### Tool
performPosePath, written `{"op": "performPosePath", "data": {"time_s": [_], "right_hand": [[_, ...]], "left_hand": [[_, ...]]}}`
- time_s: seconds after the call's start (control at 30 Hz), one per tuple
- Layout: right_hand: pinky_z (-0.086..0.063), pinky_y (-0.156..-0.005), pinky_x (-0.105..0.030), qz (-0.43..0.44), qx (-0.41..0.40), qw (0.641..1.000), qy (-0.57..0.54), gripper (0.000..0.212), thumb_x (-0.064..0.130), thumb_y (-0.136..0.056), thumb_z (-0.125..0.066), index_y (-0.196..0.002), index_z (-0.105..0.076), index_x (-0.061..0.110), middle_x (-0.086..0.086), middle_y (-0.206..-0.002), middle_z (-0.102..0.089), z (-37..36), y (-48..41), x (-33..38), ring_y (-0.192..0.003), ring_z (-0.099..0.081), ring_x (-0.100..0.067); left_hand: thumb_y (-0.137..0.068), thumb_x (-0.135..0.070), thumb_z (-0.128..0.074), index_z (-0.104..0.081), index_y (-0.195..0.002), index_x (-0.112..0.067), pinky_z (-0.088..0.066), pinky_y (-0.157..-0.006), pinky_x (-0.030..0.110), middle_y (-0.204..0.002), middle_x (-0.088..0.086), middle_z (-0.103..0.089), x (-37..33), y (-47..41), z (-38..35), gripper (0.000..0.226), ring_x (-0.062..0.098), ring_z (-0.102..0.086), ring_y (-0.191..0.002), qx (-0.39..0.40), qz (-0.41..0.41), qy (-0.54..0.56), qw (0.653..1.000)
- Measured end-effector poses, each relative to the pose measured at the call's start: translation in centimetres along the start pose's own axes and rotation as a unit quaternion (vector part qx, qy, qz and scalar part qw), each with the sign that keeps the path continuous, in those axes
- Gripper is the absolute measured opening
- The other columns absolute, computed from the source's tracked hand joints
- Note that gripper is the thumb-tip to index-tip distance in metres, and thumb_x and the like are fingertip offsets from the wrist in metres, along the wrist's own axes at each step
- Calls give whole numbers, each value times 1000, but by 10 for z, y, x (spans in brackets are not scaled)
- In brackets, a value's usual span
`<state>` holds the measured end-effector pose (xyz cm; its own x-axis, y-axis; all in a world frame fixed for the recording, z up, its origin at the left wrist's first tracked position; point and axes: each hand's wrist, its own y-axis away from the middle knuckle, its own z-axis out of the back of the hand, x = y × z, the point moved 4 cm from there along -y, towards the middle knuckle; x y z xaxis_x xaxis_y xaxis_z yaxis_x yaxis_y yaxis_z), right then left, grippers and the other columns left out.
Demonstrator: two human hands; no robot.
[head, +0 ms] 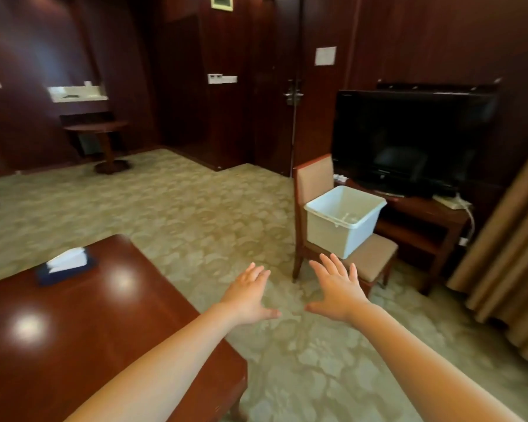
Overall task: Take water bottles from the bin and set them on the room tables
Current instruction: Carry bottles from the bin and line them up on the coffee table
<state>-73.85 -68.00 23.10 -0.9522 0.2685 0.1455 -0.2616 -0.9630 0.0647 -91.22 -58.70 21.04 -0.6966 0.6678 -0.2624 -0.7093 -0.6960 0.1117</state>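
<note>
a small round table [96, 127] stands by the far wall at the left. nearer, a tissue box [66, 266] lies near the far left corner of the low wooden table [89, 330]. the left hand [247, 296] and right hand [337, 292] hover palm down over the carpet [195, 208], side by side, fingers straight and spread, holding nothing. beyond the right hand the white bin [333, 236] sits on the chair [375, 257] seat, close to its backrest; what lies inside is too blurred to tell. a dark tv [409, 138] stands on the desk [424, 220] behind, with a curtain [506, 239] at the right.

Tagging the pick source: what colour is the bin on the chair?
White, plain, no pattern; the bin shows best in the head view.
</note>
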Motion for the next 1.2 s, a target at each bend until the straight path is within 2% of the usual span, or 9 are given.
{"op": "performPosePath", "data": {"time_s": [0.3,0.43,0.63,0.97,1.2], "right_hand": [[9,-119,-58,-102,-51,993,2,99,56,-86,-63,-159,-5,23,-6,-167,6,43,-114,-134,-153,14,-27],[8,-120,-58,-147,-40,988,-10,100,54,-86,-64,-159,-5,23,-5,-167,6,44,-137,-186,-153,14,-27],[8,-120,-59,-181,-36,982,-28,101,53,-84,-67,-159,-7,24,-4,-167,3,43,-182,-275,-153,14,-27],[8,-119,-58,-121,-16,993,3,98,53,-87,-65,-159,-5,24,-4,-168,3,82,-303,-427,-153,12,-28],[7,-120,-59,-67,10,998,13,95,53,-87,-65,-159,-8,25,-5,-167,1,89,-380,-505,-154,10,-28]], "left_hand": [[-79,-64,-66,-10,-157,-16,-10,-121,39,-165,-2,-1,-60,-208,22,107,16,9,-152,-7,-89,-4,996],[-80,-65,-65,-9,-157,-15,-7,-122,36,-165,0,-2,-91,-273,10,107,16,8,-152,23,-128,-12,991],[-82,-64,-63,-7,-157,-16,-10,-123,40,-166,-1,0,-138,-357,-3,106,17,9,-152,54,-154,-21,986],[-82,-63,-62,-8,-157,-15,-13,-123,42,-165,-2,-3,-222,-518,-15,104,18,5,-152,32,-98,12,995],[-82,-60,-65,-15,-156,-20,-15,-122,41,-164,-3,-8,-249,-597,-29,98,17,1,-152,15,-32,58,998]]}}
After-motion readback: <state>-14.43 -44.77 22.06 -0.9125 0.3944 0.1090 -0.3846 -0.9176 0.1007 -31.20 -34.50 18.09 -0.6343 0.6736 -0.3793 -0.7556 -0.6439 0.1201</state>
